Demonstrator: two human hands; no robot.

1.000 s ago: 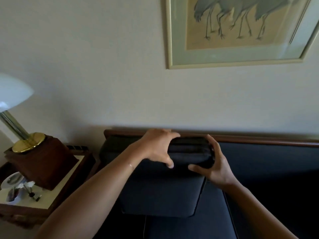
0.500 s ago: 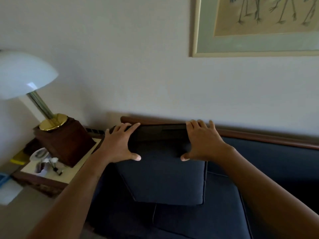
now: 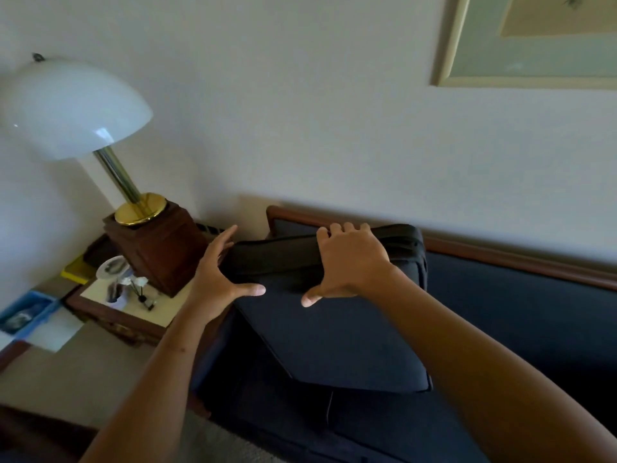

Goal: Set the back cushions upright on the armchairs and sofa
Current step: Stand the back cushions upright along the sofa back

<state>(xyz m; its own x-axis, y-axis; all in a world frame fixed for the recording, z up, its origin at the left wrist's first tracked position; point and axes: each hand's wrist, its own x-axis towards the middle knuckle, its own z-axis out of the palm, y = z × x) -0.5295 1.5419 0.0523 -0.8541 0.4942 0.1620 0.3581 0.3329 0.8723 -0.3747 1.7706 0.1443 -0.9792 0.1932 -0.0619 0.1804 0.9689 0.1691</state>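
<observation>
A dark navy back cushion (image 3: 334, 335) stands upright at the left end of the sofa (image 3: 521, 302), leaning against its wood-trimmed backrest (image 3: 500, 252). My right hand (image 3: 350, 262) lies over the cushion's top edge, fingers curled behind it and thumb on the front face. My left hand (image 3: 217, 279) sits at the cushion's upper left corner with fingers spread and thumb on the front; whether it grips is unclear. The seat cushion (image 3: 367, 426) lies below.
Left of the sofa stands a wooden side table (image 3: 123, 319) carrying a lamp with a white dome shade (image 3: 73, 108) on a brown block base, plus small items. A blue tray (image 3: 23, 312) sits further left. A framed picture (image 3: 534, 41) hangs on the wall above.
The view has swung right and down. My hands have shifted along the cushion's top: the left to its left corner, the right over the top edge. The cushion sits a little more tilted.
</observation>
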